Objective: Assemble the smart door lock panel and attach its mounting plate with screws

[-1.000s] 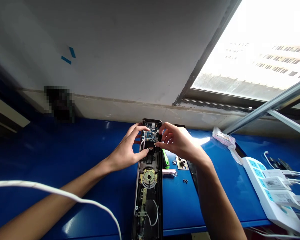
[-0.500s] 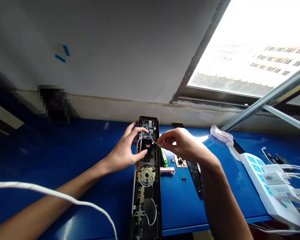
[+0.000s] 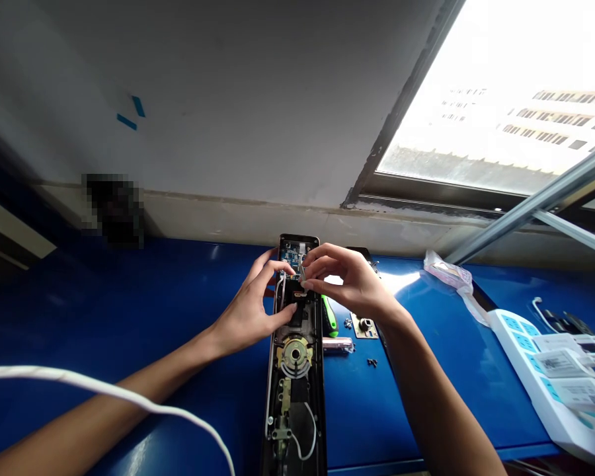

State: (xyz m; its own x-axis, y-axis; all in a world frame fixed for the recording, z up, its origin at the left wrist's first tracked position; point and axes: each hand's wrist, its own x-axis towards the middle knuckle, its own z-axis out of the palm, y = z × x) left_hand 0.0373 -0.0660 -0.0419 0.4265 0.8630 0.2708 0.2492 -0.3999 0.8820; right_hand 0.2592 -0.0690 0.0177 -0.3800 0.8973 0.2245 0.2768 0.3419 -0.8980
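Observation:
A long black lock housing (image 3: 321,396) lies open on the blue table, its inner parts facing up. Near its far end sits a blue circuit board (image 3: 290,255); lower down is a round metal hub (image 3: 294,354). My left hand (image 3: 250,307) grips the housing from the left, the index fingertip by the board and the thumb near a small connector (image 3: 300,294). Over the board's right side, my right hand (image 3: 344,281) pinches a thin grey cable (image 3: 302,270) between thumb and fingers. The fingers partly hide the cable's end.
Right of the housing lie a green screwdriver (image 3: 330,317), a pinkish cylinder (image 3: 338,345), small screws (image 3: 372,362) and a little board with a knob (image 3: 364,325). A white power strip (image 3: 530,390) with chargers stands farther right. A white cable (image 3: 143,398) crosses my left forearm.
My right hand has moved left and closer over the circuit board with the cable. My left hand keeps its hold on the housing. The view has shifted slightly.

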